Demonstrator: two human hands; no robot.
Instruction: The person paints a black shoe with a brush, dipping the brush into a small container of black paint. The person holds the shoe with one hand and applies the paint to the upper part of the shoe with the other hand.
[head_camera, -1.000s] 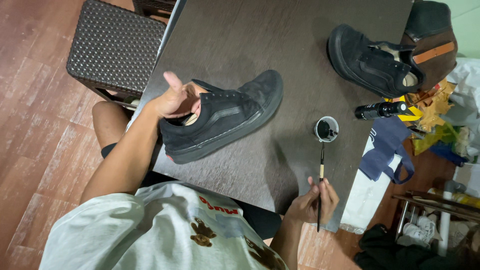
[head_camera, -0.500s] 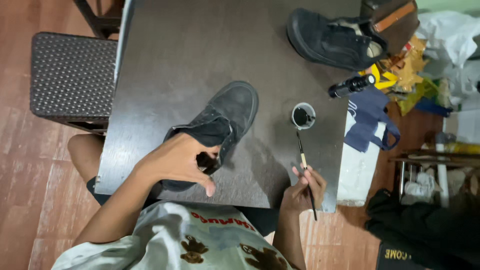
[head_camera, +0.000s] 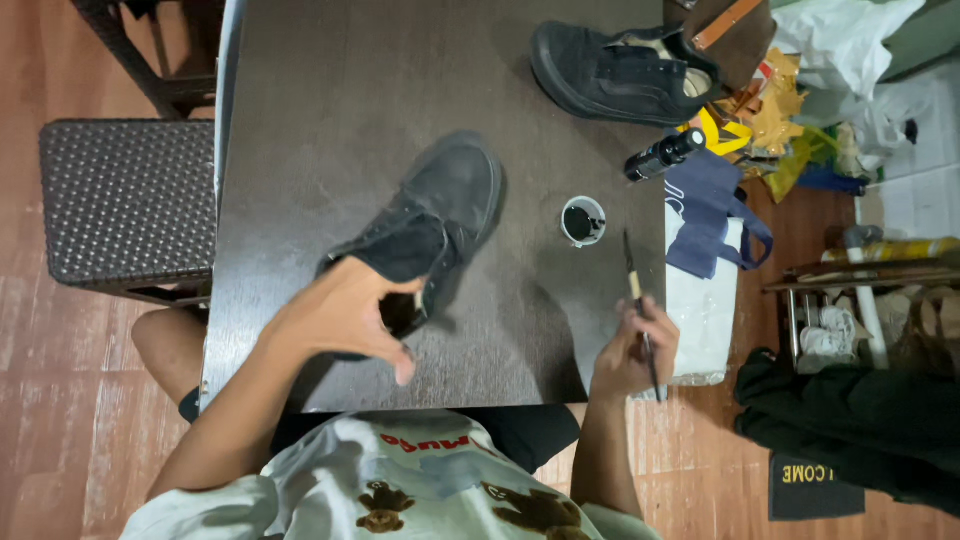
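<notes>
On dark wooden bench (head_camera: 330, 90): black suede lace-up shoe (head_camera: 440, 215), toe pointing away, heel gripped by left hand (head_camera: 340, 320); right hand (head_camera: 630, 350) pinched thin paintbrush (head_camera: 637, 300) alongside.

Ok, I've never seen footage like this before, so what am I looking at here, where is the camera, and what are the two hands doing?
There is no machine here: the camera sits on a person's head and looks straight down, so you see their own arms reaching out from the bottom of the picture. They sit at a dark table. The left hand grips a black shoe at its heel end, with the toe pointing away from them. The right hand holds a thin brush, tip pointing toward a small round pot of black liquid without touching it. Farther off lie a second black shoe and a black bottle on its side. A woven stool stands on the person's left, and bags and clutter on their right.
</notes>
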